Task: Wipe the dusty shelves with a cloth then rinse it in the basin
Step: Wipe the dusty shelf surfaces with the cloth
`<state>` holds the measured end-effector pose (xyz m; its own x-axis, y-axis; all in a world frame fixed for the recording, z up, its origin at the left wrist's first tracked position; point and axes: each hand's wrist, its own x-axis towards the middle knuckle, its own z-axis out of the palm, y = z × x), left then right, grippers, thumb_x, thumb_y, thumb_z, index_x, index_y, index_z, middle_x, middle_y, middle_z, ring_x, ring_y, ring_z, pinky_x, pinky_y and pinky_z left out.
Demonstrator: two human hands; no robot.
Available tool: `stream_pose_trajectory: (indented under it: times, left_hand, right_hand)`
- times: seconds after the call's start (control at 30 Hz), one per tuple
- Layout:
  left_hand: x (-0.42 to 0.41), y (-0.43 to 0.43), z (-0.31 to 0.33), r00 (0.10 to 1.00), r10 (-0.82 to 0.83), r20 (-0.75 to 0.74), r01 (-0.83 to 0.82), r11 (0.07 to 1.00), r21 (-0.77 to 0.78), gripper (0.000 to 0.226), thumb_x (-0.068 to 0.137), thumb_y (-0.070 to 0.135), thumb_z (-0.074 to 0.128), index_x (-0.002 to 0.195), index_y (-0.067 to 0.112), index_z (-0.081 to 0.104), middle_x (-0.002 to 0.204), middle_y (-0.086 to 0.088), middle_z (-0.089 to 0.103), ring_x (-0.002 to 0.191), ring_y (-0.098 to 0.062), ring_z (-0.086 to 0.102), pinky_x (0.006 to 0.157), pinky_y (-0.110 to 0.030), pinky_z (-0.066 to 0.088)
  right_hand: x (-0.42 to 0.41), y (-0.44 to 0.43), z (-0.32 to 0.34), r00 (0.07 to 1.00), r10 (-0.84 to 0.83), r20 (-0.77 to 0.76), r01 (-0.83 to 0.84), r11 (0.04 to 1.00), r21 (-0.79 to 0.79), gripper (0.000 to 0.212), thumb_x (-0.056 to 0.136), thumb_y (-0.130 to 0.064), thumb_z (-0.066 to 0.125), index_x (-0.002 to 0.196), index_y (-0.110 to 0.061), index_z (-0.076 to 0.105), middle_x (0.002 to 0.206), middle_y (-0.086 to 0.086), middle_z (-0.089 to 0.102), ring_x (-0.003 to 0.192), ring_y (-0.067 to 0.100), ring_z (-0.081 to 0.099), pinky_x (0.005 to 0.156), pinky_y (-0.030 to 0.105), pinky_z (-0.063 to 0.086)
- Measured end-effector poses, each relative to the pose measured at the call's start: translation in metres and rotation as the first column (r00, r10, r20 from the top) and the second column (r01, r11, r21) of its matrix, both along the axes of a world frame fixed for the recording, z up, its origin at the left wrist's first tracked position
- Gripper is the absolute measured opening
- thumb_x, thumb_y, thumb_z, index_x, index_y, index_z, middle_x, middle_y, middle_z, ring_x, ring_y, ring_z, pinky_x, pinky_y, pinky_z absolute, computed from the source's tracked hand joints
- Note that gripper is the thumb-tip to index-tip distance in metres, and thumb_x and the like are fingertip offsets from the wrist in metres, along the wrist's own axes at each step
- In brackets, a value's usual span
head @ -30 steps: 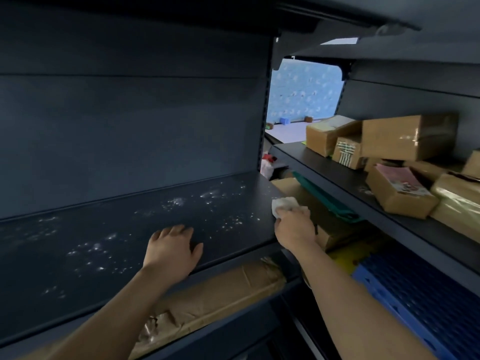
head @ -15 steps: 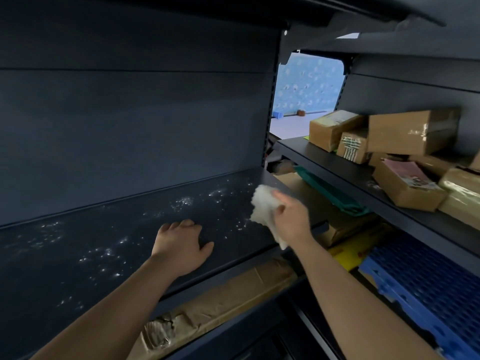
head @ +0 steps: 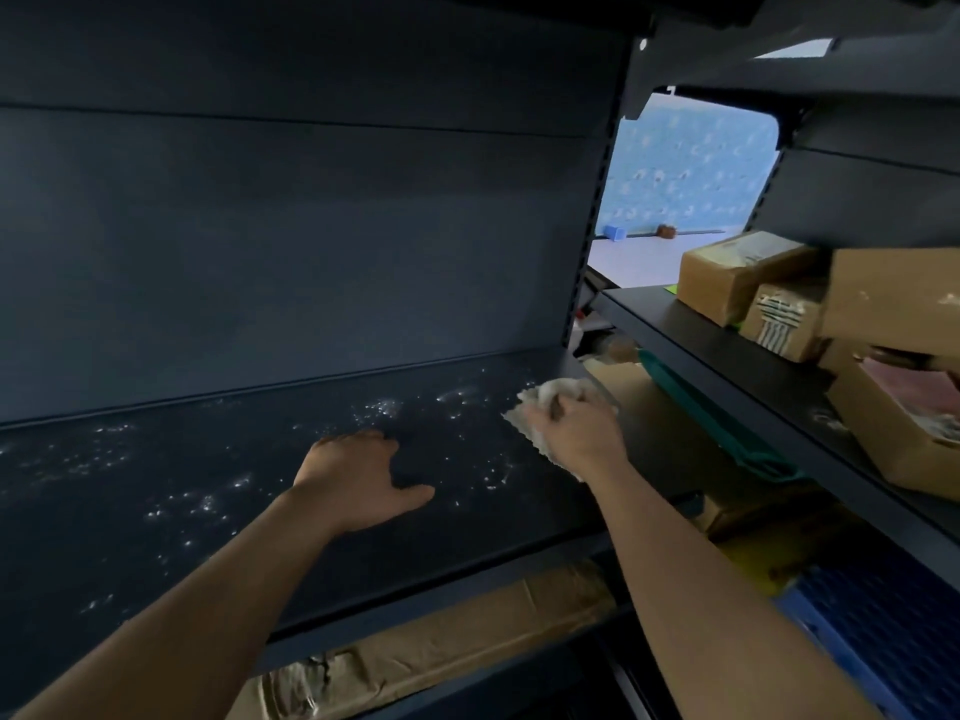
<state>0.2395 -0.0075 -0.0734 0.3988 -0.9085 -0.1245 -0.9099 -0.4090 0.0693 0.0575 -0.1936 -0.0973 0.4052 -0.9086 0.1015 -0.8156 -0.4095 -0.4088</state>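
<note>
A dark shelf (head: 156, 553) runs across the left and middle, speckled with white dust (head: 384, 407). My right hand (head: 576, 433) grips a crumpled white cloth (head: 550, 394) and presses it onto the shelf's right end. My left hand (head: 358, 475) rests flat on the shelf near its front edge, fingers spread, holding nothing. No basin is in view.
A neighbouring shelf (head: 727, 356) on the right carries several cardboard boxes (head: 737, 272). A green flat item (head: 711, 423) lies under it. A brown paper-wrapped package (head: 441, 652) sits on the lower shelf, and a blue plastic crate (head: 883, 615) is at the bottom right.
My right hand lifted the cloth from the shelf's right corner, then brought it down onto the shelf further in. My left hand stayed flat on the shelf.
</note>
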Motion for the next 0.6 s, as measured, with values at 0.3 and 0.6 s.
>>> stream_pose_trajectory:
  times: [0.3, 0.6]
  left_hand:
    - [0.002, -0.001, 0.010, 1.000, 0.009, -0.003, -0.010, 0.999, -0.050, 0.063, 0.072, 0.073, 0.049, 0.118, 0.032, 0.057, 0.126, 0.011, 0.058, 0.117, -0.013, 0.052, 0.099, -0.029, 0.036]
    - [0.020, -0.008, 0.003, 0.992, 0.111, -0.065, -0.110, 0.994, 0.015, 0.091, 0.057, 0.085, 0.038, 0.133, 0.034, 0.044, 0.139, 0.007, 0.048, 0.126, -0.017, 0.046, 0.103, -0.037, 0.039]
  right_hand:
    - [0.027, -0.009, 0.007, 0.922, 0.236, 0.308, -0.237, 0.971, -0.033, 0.047, 0.091, -0.012, 0.051, 0.137, -0.025, 0.047, 0.127, 0.003, 0.054, 0.101, 0.014, 0.054, 0.081, 0.019, 0.040]
    - [0.013, -0.081, -0.013, 0.978, 0.018, 0.210, -0.015, 1.000, -0.014, 0.048, 0.077, 0.000, 0.049, 0.117, -0.024, 0.058, 0.115, 0.008, 0.055, 0.093, 0.026, 0.056, 0.079, 0.039, 0.052]
